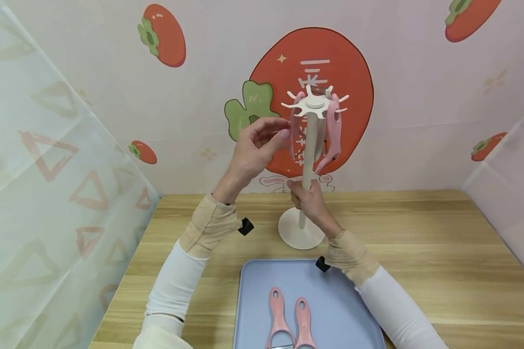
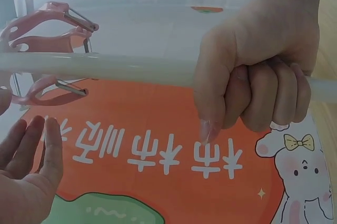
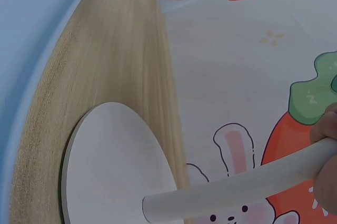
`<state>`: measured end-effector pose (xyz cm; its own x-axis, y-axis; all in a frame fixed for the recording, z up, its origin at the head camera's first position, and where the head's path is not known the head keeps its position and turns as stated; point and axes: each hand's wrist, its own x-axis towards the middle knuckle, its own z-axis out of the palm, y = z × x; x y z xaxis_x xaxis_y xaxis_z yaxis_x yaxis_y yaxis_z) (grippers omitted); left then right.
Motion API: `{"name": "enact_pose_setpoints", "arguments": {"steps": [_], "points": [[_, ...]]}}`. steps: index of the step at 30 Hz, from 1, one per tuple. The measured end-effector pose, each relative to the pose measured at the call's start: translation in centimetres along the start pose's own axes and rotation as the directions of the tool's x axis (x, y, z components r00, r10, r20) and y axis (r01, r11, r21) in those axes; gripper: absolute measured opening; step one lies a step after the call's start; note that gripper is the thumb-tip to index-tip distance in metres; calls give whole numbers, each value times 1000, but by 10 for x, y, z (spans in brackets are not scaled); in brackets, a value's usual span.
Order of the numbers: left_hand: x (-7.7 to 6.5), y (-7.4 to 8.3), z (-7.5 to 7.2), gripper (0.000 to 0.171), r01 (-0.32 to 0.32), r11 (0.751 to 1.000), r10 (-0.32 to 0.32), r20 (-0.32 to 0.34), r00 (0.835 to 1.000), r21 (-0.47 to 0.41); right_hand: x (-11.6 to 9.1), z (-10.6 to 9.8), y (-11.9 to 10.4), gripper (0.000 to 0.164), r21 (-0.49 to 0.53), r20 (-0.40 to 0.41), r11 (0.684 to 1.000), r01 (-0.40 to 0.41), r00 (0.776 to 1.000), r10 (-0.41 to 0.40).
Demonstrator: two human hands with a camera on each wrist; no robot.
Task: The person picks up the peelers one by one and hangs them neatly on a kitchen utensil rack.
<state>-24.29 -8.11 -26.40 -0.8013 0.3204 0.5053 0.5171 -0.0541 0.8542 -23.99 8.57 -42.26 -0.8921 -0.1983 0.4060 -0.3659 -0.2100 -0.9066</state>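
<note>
A white rack with a ring of hooks [image 1: 313,103] at its top stands on the table. My right hand [image 1: 312,199] grips its pole [image 1: 309,157] low down, fingers wrapped around it. The round base [image 3: 116,161] fills much of the right wrist view. Beside the hooks, my left hand [image 1: 251,152] has its fingers loosely extended, fingertips right at a pink peeler [image 1: 294,133] hanging on the left side. In the left wrist view, those fingers lie apart from that peeler's blade end [image 2: 71,89]. Another pink peeler [image 1: 334,128] hangs on the right side.
A blue tray [image 1: 340,310] lies at the front of the wooden table [image 1: 419,252], with a pink peeler [image 1: 277,305] and a second pink-handled peeler [image 1: 303,317] on it. Behind the rack rises a wall cloth [image 1: 401,160] with persimmon prints.
</note>
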Motion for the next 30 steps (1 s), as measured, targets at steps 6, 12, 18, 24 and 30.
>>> {"name": "enact_pose_setpoints", "arguments": {"steps": [6,12,18,24,30], "points": [[-9,5,-3,33,-25,991,29,-27,999,130,0,1,-1,61,2,10,1000,27,1000,-27],[-26,13,-3,32,-18,961,36,-62,997,276,0,2,-2,61,10,14,999,37,999,-37],[-44,15,-3,29,-45,934,49,-3,999,354,0,1,-3,58,12,7,1000,28,1000,-28],[-72,0,7,21,-85,873,26,128,991,480,-2,2,-2,52,34,2,999,-13,1000,13],[-101,-19,19,16,-119,793,-22,224,974,598,-3,3,-1,53,18,-18,1000,-3,1000,4]]}}
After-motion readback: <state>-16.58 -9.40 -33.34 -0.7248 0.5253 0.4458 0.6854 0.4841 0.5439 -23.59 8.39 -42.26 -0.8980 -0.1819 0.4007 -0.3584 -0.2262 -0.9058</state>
